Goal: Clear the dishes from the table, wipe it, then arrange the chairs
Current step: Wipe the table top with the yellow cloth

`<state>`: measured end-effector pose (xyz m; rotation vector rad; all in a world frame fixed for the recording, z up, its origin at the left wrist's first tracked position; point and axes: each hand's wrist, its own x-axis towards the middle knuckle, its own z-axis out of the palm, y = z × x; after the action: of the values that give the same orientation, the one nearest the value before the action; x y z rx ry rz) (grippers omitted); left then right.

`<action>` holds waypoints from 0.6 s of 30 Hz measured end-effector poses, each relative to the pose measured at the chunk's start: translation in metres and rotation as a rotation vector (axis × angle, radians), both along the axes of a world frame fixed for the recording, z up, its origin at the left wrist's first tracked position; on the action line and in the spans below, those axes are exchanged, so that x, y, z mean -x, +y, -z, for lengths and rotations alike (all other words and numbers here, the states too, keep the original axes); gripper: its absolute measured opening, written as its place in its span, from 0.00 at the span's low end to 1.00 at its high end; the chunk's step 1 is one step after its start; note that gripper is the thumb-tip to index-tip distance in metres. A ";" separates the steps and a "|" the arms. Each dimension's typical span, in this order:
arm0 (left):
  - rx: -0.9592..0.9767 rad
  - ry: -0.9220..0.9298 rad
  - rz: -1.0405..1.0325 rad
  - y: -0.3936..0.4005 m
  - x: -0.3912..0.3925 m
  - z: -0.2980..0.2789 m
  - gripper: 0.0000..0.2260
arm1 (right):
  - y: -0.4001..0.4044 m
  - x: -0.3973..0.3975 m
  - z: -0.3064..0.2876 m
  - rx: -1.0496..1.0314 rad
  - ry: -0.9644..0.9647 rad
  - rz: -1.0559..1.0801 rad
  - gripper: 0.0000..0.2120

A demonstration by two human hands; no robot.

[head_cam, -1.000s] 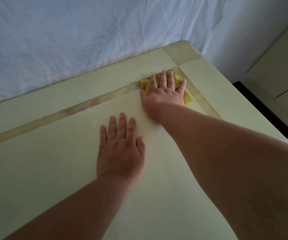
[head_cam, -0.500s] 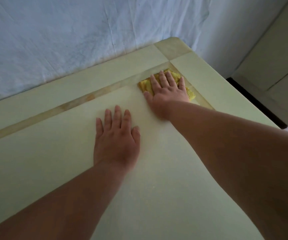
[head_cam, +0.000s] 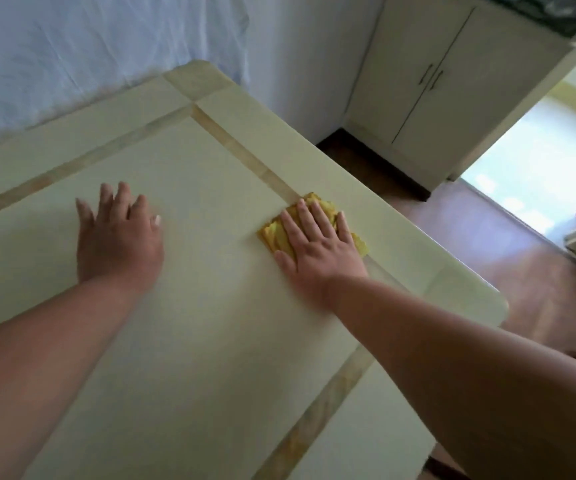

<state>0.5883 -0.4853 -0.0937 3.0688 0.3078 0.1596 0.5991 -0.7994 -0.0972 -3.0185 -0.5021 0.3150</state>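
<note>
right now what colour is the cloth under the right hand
Yellow: the cloth pressed flat under the right hand shows clearly in the head view.

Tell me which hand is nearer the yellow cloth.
Right. The right hand presses flat on the cloth by the table's right edge; the left hand rests apart, on bare tabletop.

text: none readable | table (head_cam: 210,323): no lettering showing | cupboard (head_cam: 452,98): bare doors, no label | cloth (head_cam: 276,233): no brand
</note>
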 end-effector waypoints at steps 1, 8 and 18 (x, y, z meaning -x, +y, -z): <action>0.042 -0.015 0.005 -0.014 0.002 -0.004 0.20 | -0.015 0.013 0.000 0.004 0.007 0.012 0.37; 0.086 0.095 0.170 -0.093 0.019 0.002 0.29 | -0.113 0.098 -0.006 0.029 0.020 0.063 0.37; 0.133 -0.029 0.228 -0.100 0.033 0.023 0.33 | -0.132 0.105 0.000 0.091 0.053 0.062 0.38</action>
<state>0.5556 -0.5852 -0.1166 2.9376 -0.0326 0.1661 0.4938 -0.9314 -0.0977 -3.0965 -0.4000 0.4234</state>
